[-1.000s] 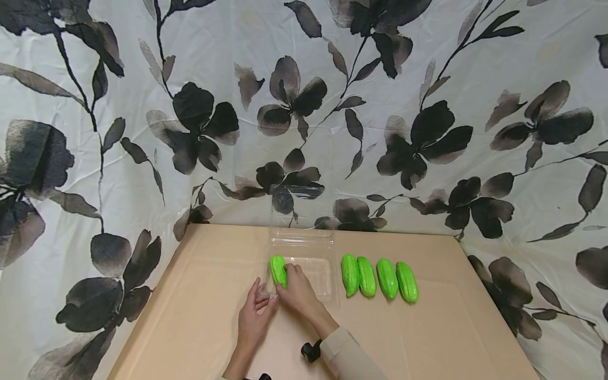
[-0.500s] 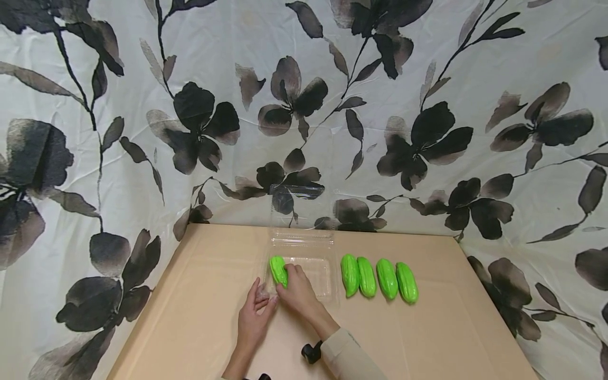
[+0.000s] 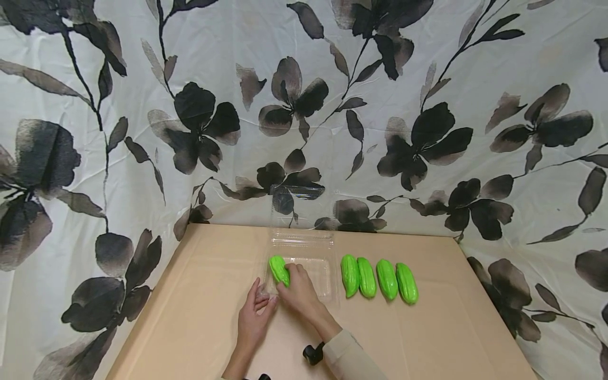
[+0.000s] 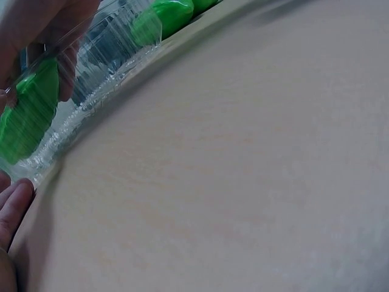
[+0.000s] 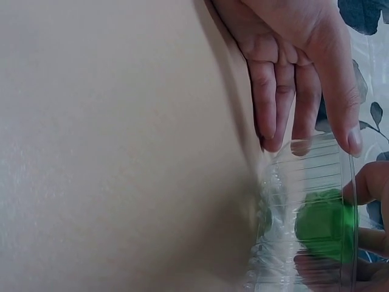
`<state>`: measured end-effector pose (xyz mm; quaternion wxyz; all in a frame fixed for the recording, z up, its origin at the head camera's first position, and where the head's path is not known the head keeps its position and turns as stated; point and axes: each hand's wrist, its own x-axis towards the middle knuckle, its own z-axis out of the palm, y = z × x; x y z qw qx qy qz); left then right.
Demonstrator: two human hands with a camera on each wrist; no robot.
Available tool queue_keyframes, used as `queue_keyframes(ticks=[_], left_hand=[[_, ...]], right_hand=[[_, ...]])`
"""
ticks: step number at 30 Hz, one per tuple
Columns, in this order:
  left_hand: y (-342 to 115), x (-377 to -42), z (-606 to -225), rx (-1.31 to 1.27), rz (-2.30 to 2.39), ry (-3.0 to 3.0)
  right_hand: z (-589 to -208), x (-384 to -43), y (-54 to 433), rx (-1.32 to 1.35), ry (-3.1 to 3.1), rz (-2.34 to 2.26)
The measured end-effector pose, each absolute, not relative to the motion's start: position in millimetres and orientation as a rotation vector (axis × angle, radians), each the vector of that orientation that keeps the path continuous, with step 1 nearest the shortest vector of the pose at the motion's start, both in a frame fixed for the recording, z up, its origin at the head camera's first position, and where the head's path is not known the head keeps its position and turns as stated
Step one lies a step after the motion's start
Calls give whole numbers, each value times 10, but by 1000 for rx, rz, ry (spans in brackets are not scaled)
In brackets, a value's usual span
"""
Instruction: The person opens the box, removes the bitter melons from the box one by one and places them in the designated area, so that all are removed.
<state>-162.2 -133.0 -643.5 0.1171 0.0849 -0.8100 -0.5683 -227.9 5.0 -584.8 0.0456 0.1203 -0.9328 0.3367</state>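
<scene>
My right hand (image 3: 301,295) holds a bright green, ridged cucumber (image 3: 278,268) at the left side of a clear plastic clamshell container (image 3: 322,274). The fingers reach inside the tray, and part of the cucumber is hidden behind them. At the container's near left corner is my left hand (image 3: 253,316). The right wrist view shows the left thumb at the rim and the left fingers (image 5: 282,100) against the outer wall. Through that wall the cucumber (image 4: 30,115) shows in the left wrist view, low inside the tray. The hinged lid (image 3: 304,208) stands raised behind.
Several more green cucumbers (image 3: 367,277) lie in a row to the right of the container. A tan tabletop (image 3: 190,316) lies under everything. Behind it hangs a white cloth (image 3: 351,132) with dark flowers, close to the raised lid.
The cucumber has tilted slightly, its upper end shifting a little left. Both hands have stayed almost in place, and the container has not moved.
</scene>
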Motion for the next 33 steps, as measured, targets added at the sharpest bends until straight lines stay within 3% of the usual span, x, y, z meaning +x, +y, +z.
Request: queue_keyframes(ticks=[33], left_hand=[[-1331, -1633, -6447, 215, -1648, -2350]], right_hand=[[-5805, -2228, 162, 319, -2844, 1078]])
